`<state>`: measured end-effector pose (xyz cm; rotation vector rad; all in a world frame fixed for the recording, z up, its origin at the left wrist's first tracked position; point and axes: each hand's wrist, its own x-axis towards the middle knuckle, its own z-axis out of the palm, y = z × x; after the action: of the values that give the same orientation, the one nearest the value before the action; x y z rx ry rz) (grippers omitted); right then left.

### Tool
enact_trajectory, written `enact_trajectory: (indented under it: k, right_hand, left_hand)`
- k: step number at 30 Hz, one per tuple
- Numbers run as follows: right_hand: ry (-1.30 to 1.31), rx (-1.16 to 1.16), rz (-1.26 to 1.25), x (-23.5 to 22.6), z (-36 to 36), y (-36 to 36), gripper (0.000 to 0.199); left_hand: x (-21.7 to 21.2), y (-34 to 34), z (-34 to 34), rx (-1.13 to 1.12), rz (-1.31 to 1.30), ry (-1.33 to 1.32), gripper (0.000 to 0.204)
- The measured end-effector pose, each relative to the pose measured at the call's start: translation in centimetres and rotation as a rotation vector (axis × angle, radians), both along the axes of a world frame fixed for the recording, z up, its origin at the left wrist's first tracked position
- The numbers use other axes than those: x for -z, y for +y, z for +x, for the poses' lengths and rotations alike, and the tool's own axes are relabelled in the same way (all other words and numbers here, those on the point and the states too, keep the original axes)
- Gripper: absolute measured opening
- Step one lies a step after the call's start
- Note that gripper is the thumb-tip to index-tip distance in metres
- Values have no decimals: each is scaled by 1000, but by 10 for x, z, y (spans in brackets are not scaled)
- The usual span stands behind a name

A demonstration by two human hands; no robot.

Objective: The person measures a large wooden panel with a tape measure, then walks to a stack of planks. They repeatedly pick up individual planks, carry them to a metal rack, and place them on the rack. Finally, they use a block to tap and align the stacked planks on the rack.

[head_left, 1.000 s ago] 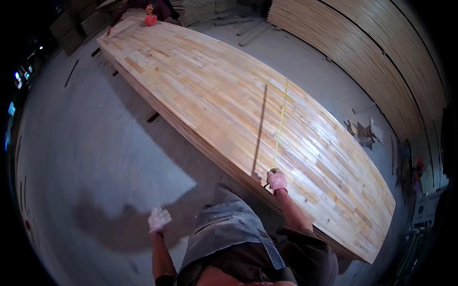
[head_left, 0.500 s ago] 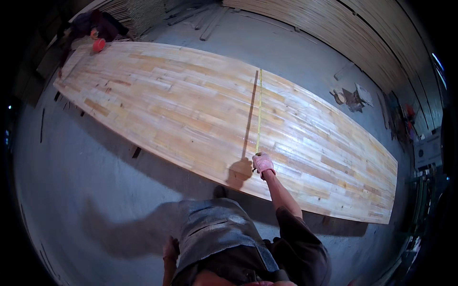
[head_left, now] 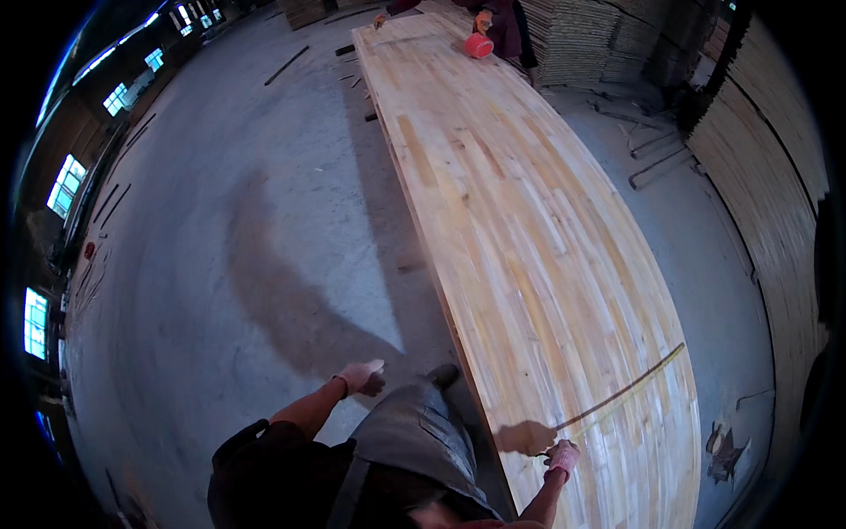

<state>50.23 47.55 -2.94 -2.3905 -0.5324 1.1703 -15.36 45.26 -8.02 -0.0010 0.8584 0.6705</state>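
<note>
My right hand (head_left: 562,457), in a pale pink glove, is closed at the near edge of a long wooden panel (head_left: 529,229) made of many joined strips. From it a yellow tape measure (head_left: 636,390) stretches across the panel towards the far long edge. The tape's case is mostly hidden in my fist. My left hand (head_left: 359,377), also gloved, hangs above the floor left of the panel with its fingers stretched out and nothing in them. Dark shadows of my right hand and the tape fall on the wood.
At the panel's far end a co-worker in dark red clothing has orange gloves (head_left: 483,21) by a red container (head_left: 478,46). Stacked boards (head_left: 577,40) rise behind, and a tall board pile (head_left: 758,150) stands at the right. Scraps (head_left: 724,454) lie on the grey floor (head_left: 203,264).
My view has swung left, bringing the co-worker and windows into sight. My left hand has risen forward from my side. My right hand still holds the tape across the panel.
</note>
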Motion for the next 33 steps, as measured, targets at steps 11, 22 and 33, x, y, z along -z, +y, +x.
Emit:
enact_trajectory:
  k: [11,22,33]
  right_hand:
    - [7,190,5,6,-13,18,24]
    - [-237,107,-24,-25,-22,31,35]
    - [-148,135,-81,-54,-33,40,35]
  left_hand:
    - [-105,59,5,319,-195,763,54]
    - [-100,2,-1,1016,561,1024,41]
    - [-38,45,-22,527,51,379,40]
